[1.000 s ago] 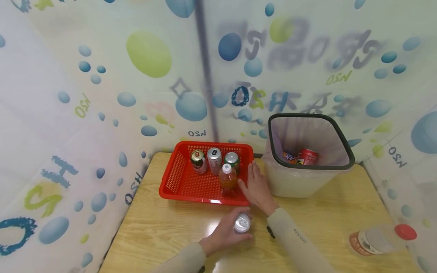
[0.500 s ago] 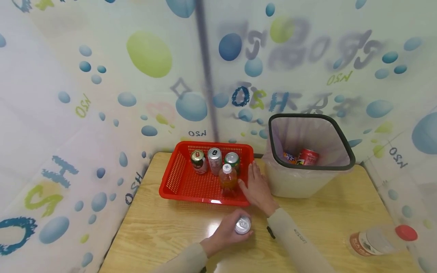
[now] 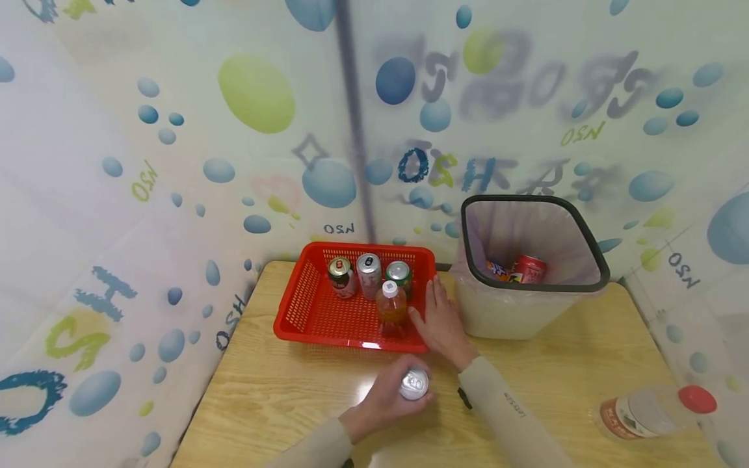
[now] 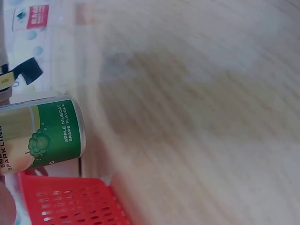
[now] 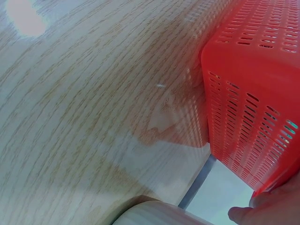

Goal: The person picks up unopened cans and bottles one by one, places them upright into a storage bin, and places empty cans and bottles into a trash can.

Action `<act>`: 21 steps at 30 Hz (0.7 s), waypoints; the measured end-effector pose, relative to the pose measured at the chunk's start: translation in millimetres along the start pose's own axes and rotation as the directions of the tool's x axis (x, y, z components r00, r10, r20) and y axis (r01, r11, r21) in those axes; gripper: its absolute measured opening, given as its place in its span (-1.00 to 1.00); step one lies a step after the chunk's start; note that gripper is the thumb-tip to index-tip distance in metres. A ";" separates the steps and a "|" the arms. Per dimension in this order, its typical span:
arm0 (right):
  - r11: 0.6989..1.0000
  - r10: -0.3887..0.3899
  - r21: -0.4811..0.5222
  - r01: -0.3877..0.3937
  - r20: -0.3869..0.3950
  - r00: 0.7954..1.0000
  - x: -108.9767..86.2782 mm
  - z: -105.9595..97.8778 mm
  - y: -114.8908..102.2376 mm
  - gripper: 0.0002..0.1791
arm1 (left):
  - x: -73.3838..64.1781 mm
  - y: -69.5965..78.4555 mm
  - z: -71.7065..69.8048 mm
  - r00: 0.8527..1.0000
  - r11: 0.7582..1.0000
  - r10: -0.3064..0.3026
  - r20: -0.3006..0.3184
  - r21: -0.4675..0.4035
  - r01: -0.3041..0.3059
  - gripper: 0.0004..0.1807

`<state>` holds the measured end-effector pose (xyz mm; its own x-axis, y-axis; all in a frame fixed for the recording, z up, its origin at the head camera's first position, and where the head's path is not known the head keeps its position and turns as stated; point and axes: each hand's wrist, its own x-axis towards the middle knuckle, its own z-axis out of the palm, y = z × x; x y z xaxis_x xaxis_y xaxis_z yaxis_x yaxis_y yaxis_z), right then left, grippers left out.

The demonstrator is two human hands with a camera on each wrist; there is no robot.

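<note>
My left hand (image 3: 383,398) grips a drink can (image 3: 414,384) above the table, in front of the red basket (image 3: 333,341). In the left wrist view the can (image 4: 58,133) shows a green and gold label reading apple muscat grape flavour. My right hand (image 3: 441,328) rests at the basket's right side, fingers straight along the rim and thumb over the inner side. Three cans stand inside: a dark one (image 3: 342,278), a silver one (image 3: 369,276) and a green one (image 3: 398,275). In front of them is a small bottle (image 3: 391,307) of amber drink with a white cap.
Right of the basket stands a pale bin (image 3: 497,312) with a black rim and a plastic liner. A red can (image 3: 529,269) and a colourful wrapper-like item (image 3: 497,270) lie in it. A clear bottle (image 3: 640,413) with a red cap is at the table's right. A printed curtain surrounds the table.
The can in my left hand has shifted and tilted very slightly. My right hand, the basket and the bin keep their places.
</note>
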<state>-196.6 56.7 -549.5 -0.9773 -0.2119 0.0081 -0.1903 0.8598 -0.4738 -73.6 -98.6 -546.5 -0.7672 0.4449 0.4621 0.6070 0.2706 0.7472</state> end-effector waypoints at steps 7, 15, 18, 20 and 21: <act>1.000 0.005 -0.012 -0.004 0.014 1.000 0.0 -0.7 1.0 -0.03 | 11.4 8.2 -15.9 0.991 0.992 0.129 -0.031 0.008 -0.129 -0.46; 1.000 0.003 -0.016 -0.003 0.006 1.000 0.3 -0.9 1.0 -0.01 | 21.9 18.6 -37.9 0.980 0.987 0.159 -0.121 0.005 -0.160 -0.44; 1.000 0.000 -0.012 0.000 0.006 1.000 0.4 -0.3 1.6 -0.01 | 25.5 22.8 -49.4 0.975 0.987 0.154 -0.162 -0.023 -0.160 -0.44; 1.000 0.003 -0.008 -0.003 0.010 1.000 0.2 -0.3 1.6 -0.01 | 27.5 24.7 -57.9 0.970 0.987 0.148 -0.193 -0.039 -0.158 -0.44; 1.000 0.003 -0.004 -0.003 0.011 1.000 0.1 -0.4 1.5 0.00 | 28.6 25.7 -62.5 0.968 0.987 0.143 -0.207 -0.043 -0.155 -0.44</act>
<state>-197.1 58.2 -549.8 -0.9768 -0.2142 -0.0029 -0.1878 0.8623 -0.4702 -92.8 -132.3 -484.2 -0.6986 0.2929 0.6528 0.7091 0.1618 0.6863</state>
